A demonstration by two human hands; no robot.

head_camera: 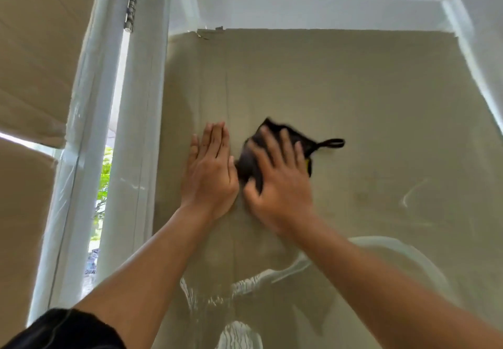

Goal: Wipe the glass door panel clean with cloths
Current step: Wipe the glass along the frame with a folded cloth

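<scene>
The glass door panel fills the view, with beige paper behind the glass and a white frame around it. My left hand lies flat on the glass, fingers straight and together, pointing up. Just to its right, my right hand presses a black cloth against the glass with spread fingers; the hand is motion-blurred. A small loop on the cloth sticks out to the right. Much of the cloth is hidden under the right hand.
The white door frame with a metal hinge stands at the left. Through the gap beside it green foliage shows outside. A beige blind hangs at the far left. Pale reflections streak the lower glass.
</scene>
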